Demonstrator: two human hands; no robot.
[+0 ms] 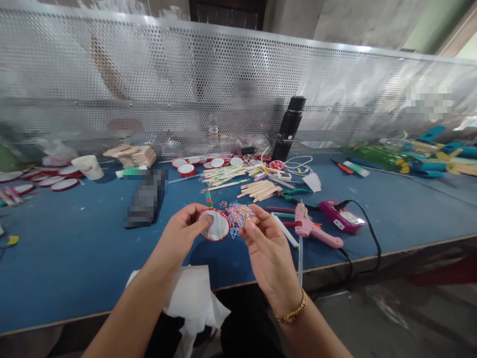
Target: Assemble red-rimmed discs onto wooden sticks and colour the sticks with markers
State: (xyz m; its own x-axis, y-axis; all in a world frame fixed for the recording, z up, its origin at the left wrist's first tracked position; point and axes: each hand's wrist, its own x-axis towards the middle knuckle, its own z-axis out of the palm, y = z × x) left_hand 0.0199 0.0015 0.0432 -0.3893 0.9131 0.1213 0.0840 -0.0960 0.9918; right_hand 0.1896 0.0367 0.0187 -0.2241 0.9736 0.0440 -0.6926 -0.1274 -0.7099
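Blue table, lid in left hand

On the tabletop, a heap of bands lay before the wooden sticks; behind stood the bottle, rightward the glue gun, leftward the cup.

Blue tabletop — coloured bands, wooden sticks, pink glue gun on it.

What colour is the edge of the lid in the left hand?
The lid is red-edged, seen best in the head view.
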